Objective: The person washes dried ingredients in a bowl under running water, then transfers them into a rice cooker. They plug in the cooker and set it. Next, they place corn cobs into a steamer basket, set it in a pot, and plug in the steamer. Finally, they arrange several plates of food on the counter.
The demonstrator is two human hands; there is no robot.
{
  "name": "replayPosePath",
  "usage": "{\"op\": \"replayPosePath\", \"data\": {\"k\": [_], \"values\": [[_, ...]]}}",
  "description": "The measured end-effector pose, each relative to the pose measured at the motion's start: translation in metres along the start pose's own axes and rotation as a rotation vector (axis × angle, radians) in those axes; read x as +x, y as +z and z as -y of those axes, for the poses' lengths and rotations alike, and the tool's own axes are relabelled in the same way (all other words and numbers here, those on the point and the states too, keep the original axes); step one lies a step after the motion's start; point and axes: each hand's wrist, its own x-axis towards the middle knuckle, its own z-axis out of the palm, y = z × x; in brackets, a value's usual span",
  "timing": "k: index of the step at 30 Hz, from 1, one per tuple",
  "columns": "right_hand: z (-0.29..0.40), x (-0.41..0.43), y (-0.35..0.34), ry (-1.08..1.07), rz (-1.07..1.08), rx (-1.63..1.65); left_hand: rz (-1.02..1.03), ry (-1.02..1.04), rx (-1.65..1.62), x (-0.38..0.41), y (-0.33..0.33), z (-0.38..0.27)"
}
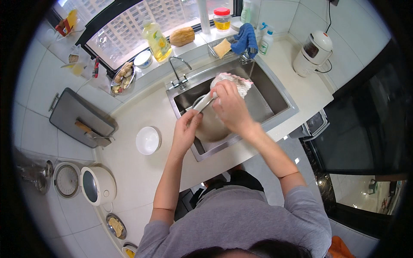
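Note:
Over the stainless steel sink [226,146], my left hand [188,129] grips the end of a light-coloured handled utensil [205,102], whose exact kind I cannot tell. My right hand [230,108] is closed around its other part, together with a white cloth with a pink edge [235,84] that hangs beyond my fingers. Below both hands a large round vessel [211,127] sits in the sink, partly hidden by them. Water runs from the faucet [244,58] at the sink's back right corner. A white bowl [148,140] stands on the counter left of my left hand.
A small curved tap [180,72] rises at the sink's back left. Behind stand a yellow detergent bottle [157,42], a squash [182,36] and a rack with a sponge [222,48] and blue cloth [244,38]. A rice cooker [98,186] is left, a white appliance [313,53] right.

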Motion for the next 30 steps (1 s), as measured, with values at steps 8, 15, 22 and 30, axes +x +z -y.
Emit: {"op": "replayPosePath", "data": {"k": [8,15,22,30], "values": [[0.060,-0.036,0.004,0.079,-0.054,0.030,-0.245,0.064,-0.260,-0.007,0.019,0.024],[-0.041,-0.016,-0.006,0.825,0.014,1.401,-0.355,0.123,-0.466,-0.020,0.017,-0.005],[0.009,-0.045,0.038,1.226,-0.516,1.721,-0.493,-0.083,-1.013,-0.014,0.025,0.022],[0.071,-0.072,0.075,0.383,-0.490,0.436,-0.463,-0.013,-1.160,-0.001,0.043,0.022]]}}
